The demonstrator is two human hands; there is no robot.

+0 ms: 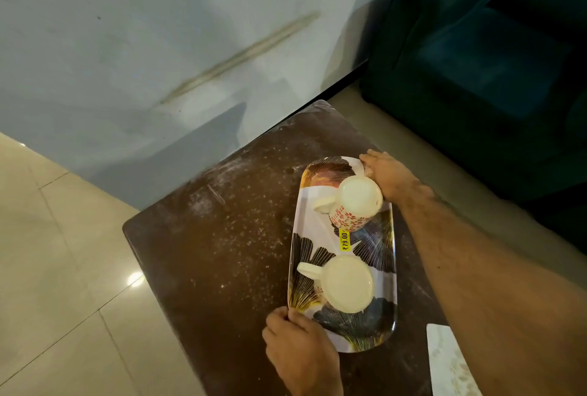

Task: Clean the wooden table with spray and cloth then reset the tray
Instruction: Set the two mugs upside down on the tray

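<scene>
A dark wooden table [228, 246] is dusted with white specks and powder. On its right half lies an oblong leaf-patterned tray [309, 230] with a yellow price sticker. Two white mugs stand upside down in it: a flower-printed mug [354, 202] at the far end and a plain-looking mug [344, 283] at the near end. My left hand [297, 348] grips the tray's near rim. My right hand [389, 176] grips its far rim beside the flowered mug. No spray bottle or cloth is in view.
A pale wall with a scuff mark runs behind the table. A dark teal sofa [482, 62] stands at the right. Glossy beige floor tiles [57, 268] lie to the left. A white patterned object [451, 364] shows at the bottom right.
</scene>
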